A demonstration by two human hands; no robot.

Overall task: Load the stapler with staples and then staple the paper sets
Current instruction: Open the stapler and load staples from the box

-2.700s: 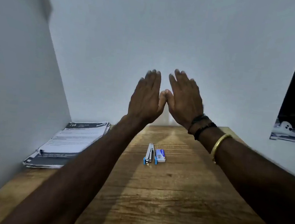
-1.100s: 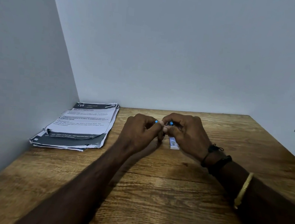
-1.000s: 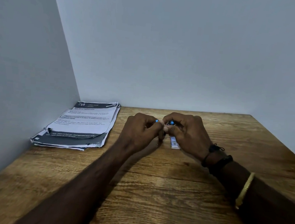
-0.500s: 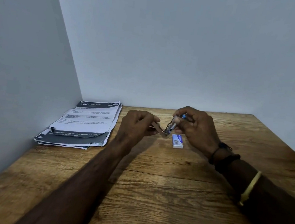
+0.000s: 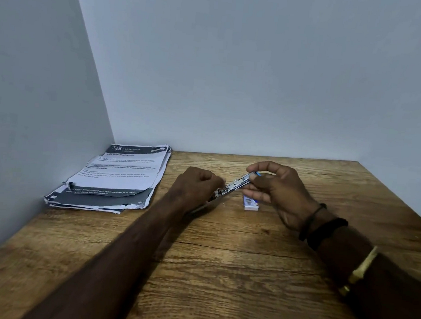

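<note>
Head view: at frame centre, the small silver metal stapler (image 5: pixel 235 185) is gripped by both the left hand (image 5: pixel 194 188) and right hand (image 5: pixel 275 190), hinged open, presumably for loading; the small white-and-blue staple box (image 5: pixel 250 204) lies just below.

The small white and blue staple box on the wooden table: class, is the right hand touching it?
Cannot tell. In the head view the right hand overlaps the staple box from above while holding the metal stapler; no gap or contact shows plainly.

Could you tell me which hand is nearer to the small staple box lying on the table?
Right. The right hand hovers just above the staple box, while the left hand is farther off to its left.
</note>
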